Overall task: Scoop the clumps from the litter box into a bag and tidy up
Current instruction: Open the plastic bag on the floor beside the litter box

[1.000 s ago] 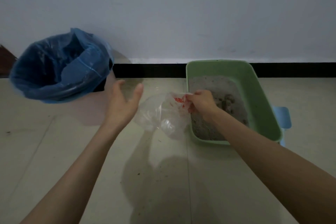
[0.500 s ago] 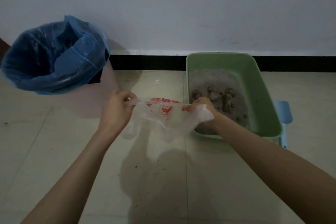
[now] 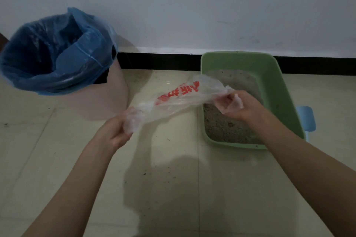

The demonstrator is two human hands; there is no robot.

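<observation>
1. Place: a home, a plain room corner at floor level.
2. Floor [image 3: 57, 159]: pale tiles with scattered grit.
3. Wall [image 3: 192, 5]: white, scuffed, with a black skirting [image 3: 158, 61] along its foot.
4. Litter box [image 3: 279, 86]: green, far right against the wall, holding grey litter.
5. Bin [image 3: 107, 100]: pink, far left, lined with a blue bag [image 3: 48, 54].

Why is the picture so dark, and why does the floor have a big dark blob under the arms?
Head view: the room is dimly lit, so colours look grey and grainy. The dark blob on the floor is a soft shadow below the plastic bag that the left hand and right hand hold. The trash bin leans because the wide lens bends the edges.
</observation>
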